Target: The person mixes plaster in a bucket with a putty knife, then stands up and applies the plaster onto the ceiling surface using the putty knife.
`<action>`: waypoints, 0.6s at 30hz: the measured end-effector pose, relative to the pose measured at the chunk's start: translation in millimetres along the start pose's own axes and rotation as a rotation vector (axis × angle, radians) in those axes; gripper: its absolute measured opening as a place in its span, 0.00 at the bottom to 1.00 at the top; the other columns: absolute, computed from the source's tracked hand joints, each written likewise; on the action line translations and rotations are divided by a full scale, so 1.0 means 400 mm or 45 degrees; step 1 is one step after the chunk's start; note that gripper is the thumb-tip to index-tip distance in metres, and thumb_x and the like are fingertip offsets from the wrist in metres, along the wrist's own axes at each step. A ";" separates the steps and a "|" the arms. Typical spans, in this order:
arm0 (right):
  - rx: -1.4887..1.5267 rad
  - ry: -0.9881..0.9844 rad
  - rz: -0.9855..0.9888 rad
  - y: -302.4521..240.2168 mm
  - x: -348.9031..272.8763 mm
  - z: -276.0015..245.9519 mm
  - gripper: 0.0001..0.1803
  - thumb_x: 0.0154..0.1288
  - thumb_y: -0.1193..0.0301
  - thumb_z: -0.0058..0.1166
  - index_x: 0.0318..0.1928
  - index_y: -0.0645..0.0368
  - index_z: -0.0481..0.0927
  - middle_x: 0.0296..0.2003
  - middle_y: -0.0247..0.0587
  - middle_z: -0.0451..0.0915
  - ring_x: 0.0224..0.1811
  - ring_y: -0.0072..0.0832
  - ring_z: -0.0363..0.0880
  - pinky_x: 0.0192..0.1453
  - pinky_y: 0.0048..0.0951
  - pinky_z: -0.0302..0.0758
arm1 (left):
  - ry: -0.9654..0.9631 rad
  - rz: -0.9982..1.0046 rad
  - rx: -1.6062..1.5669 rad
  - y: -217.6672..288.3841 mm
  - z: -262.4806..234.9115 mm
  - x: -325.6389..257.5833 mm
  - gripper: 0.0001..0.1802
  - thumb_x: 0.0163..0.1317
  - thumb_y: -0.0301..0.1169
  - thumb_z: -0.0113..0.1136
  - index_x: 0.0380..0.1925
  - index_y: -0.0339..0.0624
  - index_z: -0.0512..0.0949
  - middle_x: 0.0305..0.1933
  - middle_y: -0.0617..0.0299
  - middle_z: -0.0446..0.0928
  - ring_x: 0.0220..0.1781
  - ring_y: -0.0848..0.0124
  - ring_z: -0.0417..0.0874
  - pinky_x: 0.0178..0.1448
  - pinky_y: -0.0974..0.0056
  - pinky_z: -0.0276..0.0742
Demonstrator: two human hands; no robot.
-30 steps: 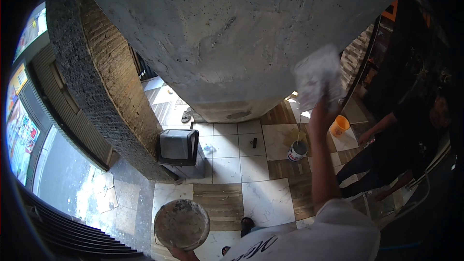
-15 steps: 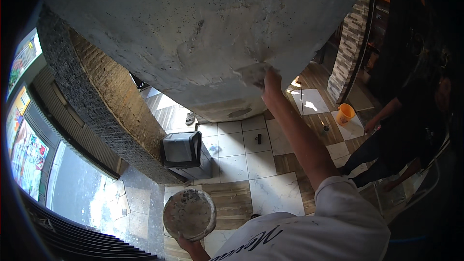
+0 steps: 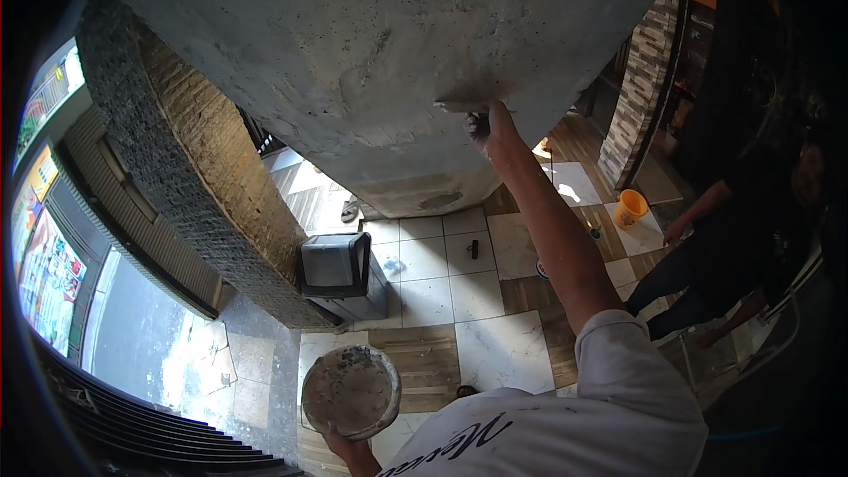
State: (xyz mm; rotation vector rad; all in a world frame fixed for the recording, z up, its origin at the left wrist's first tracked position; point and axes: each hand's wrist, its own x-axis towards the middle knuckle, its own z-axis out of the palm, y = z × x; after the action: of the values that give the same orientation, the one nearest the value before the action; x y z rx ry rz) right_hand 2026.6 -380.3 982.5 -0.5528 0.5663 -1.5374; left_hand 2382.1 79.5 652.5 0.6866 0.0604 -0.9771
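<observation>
A flat tool (image 3: 458,107) is gripped by the curled fingers of the right hand (image 3: 488,128), at the gray wall (image 3: 389,62) just beyond them. A round bowl (image 3: 380,425) is gripped at its rim by the left hand (image 3: 341,445), above its partly hidden fingers.

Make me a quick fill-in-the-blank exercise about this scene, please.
1. The left hand grips a bowl with a ____ outline.
2. The right hand holds a flat tool at a wall coloured ____.
3. In the picture, the bucket stands to the ____ of the bin.
4. The bucket's colour is ____.

Missing words: round; grey; right; orange.
</observation>
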 end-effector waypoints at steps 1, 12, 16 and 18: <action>0.050 0.088 -0.087 -0.001 0.008 0.012 0.08 0.65 0.67 0.45 0.39 0.56 0.74 0.27 0.36 0.75 0.25 0.27 0.74 0.24 0.26 0.72 | 0.032 -0.009 0.001 0.007 -0.009 0.004 0.26 0.67 0.31 0.38 0.65 0.35 0.56 0.65 0.43 0.61 0.64 0.47 0.66 0.66 0.43 0.65; -0.036 0.093 -0.374 -0.105 0.025 0.166 0.13 0.69 0.61 0.41 0.47 0.54 0.71 0.28 0.37 0.73 0.22 0.28 0.70 0.24 0.28 0.70 | 0.091 0.209 0.057 0.069 -0.020 -0.034 0.28 0.67 0.31 0.42 0.65 0.34 0.55 0.65 0.41 0.61 0.63 0.47 0.68 0.65 0.43 0.67; 0.036 -0.029 -0.474 -0.189 -0.030 0.237 0.13 0.68 0.61 0.41 0.42 0.55 0.73 0.27 0.38 0.74 0.24 0.29 0.72 0.24 0.30 0.71 | 0.015 0.185 0.069 0.095 -0.050 -0.041 0.28 0.67 0.32 0.42 0.65 0.34 0.55 0.65 0.41 0.61 0.62 0.47 0.68 0.64 0.43 0.67; 0.052 -0.071 -0.517 -0.236 -0.054 0.271 0.14 0.68 0.61 0.42 0.39 0.57 0.75 0.27 0.40 0.76 0.24 0.30 0.73 0.25 0.32 0.72 | 0.211 0.069 0.040 0.107 -0.069 -0.045 0.28 0.67 0.32 0.43 0.65 0.33 0.55 0.65 0.41 0.61 0.62 0.46 0.68 0.64 0.43 0.67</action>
State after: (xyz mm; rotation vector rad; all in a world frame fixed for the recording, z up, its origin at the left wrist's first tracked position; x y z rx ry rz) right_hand 2026.9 -357.9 1126.2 -0.7071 0.3930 -1.9047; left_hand 2411.8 124.2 658.6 0.7937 0.1717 -0.8695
